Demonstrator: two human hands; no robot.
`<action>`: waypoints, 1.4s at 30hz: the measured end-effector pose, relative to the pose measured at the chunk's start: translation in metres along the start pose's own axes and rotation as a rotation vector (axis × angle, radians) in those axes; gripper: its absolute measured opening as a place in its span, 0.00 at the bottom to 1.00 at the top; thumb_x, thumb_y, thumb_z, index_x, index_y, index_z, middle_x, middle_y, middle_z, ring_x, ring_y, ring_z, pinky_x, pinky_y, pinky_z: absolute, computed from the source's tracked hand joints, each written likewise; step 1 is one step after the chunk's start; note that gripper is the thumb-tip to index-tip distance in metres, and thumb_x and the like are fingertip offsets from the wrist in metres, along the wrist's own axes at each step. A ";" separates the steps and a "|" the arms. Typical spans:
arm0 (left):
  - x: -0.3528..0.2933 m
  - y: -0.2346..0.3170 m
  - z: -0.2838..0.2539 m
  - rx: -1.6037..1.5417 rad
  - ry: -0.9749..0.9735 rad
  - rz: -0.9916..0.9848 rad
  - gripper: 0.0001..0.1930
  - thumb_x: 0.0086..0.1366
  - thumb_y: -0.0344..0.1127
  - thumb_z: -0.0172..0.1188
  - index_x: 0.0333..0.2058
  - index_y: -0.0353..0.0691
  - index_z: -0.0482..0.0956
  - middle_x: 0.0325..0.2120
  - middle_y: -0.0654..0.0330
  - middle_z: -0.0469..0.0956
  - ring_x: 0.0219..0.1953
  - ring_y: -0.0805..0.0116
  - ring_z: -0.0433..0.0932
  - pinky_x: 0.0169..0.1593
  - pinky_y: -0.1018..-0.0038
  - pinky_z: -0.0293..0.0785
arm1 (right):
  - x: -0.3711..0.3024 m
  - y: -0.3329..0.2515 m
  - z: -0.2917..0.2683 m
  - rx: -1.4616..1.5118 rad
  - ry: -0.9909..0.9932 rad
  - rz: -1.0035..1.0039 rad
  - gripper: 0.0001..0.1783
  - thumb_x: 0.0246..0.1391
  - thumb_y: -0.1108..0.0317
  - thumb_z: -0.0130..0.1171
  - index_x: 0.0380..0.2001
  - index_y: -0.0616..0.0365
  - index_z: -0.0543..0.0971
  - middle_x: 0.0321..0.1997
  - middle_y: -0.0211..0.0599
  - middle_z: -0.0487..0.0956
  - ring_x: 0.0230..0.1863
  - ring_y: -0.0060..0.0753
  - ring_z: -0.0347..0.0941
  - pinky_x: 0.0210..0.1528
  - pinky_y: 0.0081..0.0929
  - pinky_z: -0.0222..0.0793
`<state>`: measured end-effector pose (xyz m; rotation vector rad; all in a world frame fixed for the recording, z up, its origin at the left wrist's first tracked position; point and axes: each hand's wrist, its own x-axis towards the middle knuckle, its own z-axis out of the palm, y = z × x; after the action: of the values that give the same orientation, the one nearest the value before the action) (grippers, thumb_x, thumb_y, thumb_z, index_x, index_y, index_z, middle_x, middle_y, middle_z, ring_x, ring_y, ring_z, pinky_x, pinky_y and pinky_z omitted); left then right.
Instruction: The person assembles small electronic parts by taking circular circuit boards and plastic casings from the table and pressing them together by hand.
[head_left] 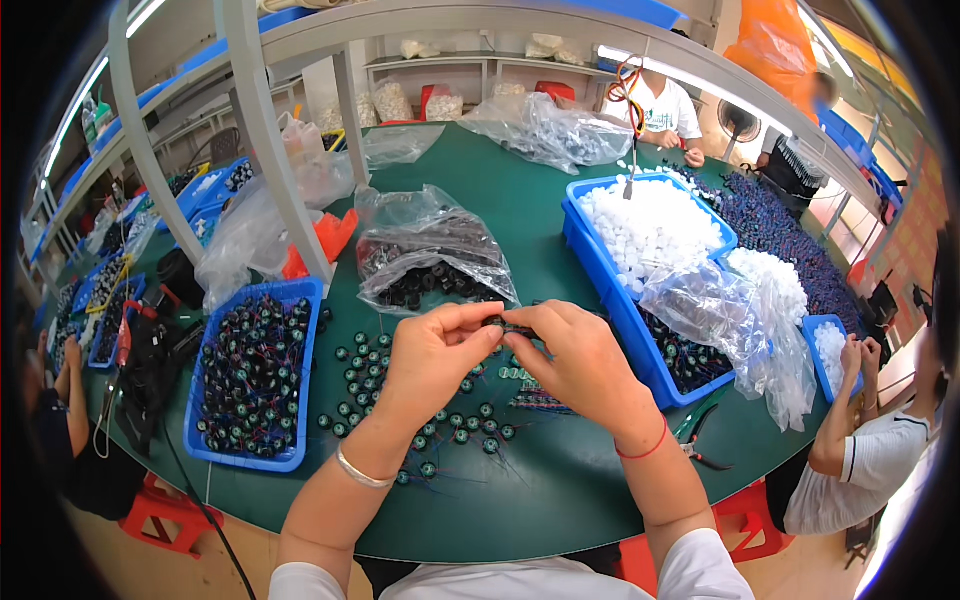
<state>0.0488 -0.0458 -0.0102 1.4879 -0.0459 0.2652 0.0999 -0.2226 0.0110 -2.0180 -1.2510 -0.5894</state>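
My left hand (436, 352) and my right hand (580, 365) meet above the middle of the green table (540, 500). A small dark round part (497, 323) is pinched between the fingertips of both hands, mostly covered by them. Below and around my left hand lie several loose round black parts (462, 436) with greenish tops and thin wires. Under my right hand sit small pale green pieces and a bundle of thin wires (540, 402). Just beyond my hands, a clear plastic bag (425, 225) lies open, showing black parts inside.
On the left a blue tray (250, 462) holds many round wired parts. A larger blue bin (640, 345) with white caps and a plastic bag (735, 318) stands right, near pliers (698, 440). Metal posts (270, 130) rise at left. Co-workers sit around the table.
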 end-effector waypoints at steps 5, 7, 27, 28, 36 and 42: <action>0.000 -0.005 0.008 0.270 0.137 0.261 0.11 0.60 0.23 0.63 0.42 0.30 0.82 0.33 0.61 0.79 0.32 0.77 0.79 0.35 0.82 0.76 | 0.000 -0.006 0.003 -0.062 0.033 0.000 0.09 0.48 0.73 0.63 0.34 0.62 0.77 0.29 0.44 0.77 0.32 0.46 0.75 0.34 0.37 0.72; 0.008 -0.018 0.000 0.215 0.158 0.223 0.11 0.59 0.24 0.63 0.42 0.30 0.82 0.33 0.60 0.81 0.32 0.75 0.81 0.37 0.81 0.77 | 0.003 -0.005 -0.002 -0.057 0.040 0.016 0.08 0.48 0.73 0.64 0.34 0.61 0.78 0.29 0.42 0.77 0.31 0.45 0.75 0.33 0.36 0.72; 0.111 -0.129 0.042 0.940 -0.381 0.095 0.08 0.52 0.33 0.67 0.31 0.40 0.85 0.28 0.53 0.84 0.28 0.60 0.83 0.37 0.65 0.78 | 0.003 0.039 -0.035 0.002 0.170 0.260 0.08 0.50 0.71 0.64 0.35 0.61 0.82 0.30 0.43 0.80 0.25 0.40 0.77 0.29 0.31 0.71; 0.110 -0.129 0.043 0.979 -0.415 0.085 0.08 0.51 0.34 0.67 0.31 0.41 0.86 0.29 0.52 0.83 0.30 0.56 0.83 0.38 0.63 0.77 | 0.002 0.040 -0.035 0.002 0.173 0.262 0.08 0.50 0.71 0.64 0.35 0.61 0.82 0.30 0.43 0.80 0.25 0.40 0.77 0.29 0.31 0.71; 0.095 -0.120 0.046 1.230 -0.385 0.251 0.09 0.57 0.33 0.59 0.33 0.43 0.86 0.29 0.48 0.82 0.36 0.49 0.81 0.44 0.58 0.77 | 0.003 0.042 -0.033 0.008 0.133 0.295 0.08 0.51 0.70 0.64 0.35 0.59 0.82 0.29 0.42 0.80 0.26 0.41 0.77 0.29 0.32 0.71; 0.122 -0.089 0.010 1.507 -0.208 -0.011 0.09 0.55 0.36 0.63 0.33 0.38 0.84 0.38 0.45 0.80 0.43 0.47 0.79 0.46 0.57 0.76 | 0.003 0.044 -0.041 -0.025 0.159 0.265 0.09 0.52 0.70 0.64 0.37 0.58 0.83 0.26 0.41 0.78 0.25 0.41 0.75 0.28 0.34 0.69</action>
<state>0.1863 -0.0435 -0.0731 3.0106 0.0056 0.1033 0.1394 -0.2651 0.0270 -2.0691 -0.8695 -0.6238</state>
